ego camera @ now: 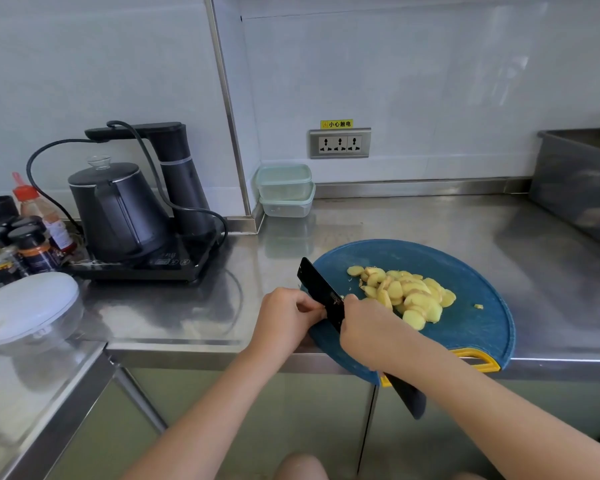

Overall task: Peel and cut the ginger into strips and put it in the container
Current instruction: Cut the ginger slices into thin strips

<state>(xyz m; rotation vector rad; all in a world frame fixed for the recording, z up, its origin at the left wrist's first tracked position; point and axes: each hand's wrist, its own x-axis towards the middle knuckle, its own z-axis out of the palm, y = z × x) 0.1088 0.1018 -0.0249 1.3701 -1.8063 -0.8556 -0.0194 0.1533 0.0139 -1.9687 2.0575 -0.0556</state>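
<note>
A heap of peeled yellow ginger slices lies in the middle of a round blue cutting board with a yellow handle. My right hand grips a black knife, its blade standing on edge over the board's left rim and its handle sticking out below my wrist. My left hand has curled fingers, and its fingertips and thumb press against the left face of the blade. Two pale green lidded containers are stacked in the back corner, apart from the board.
The steel counter carries a black kettle on its base at the left, spice jars and a sauce bottle, and a white-lidded bowl. A grey bin stands at the right. A wall socket sits behind.
</note>
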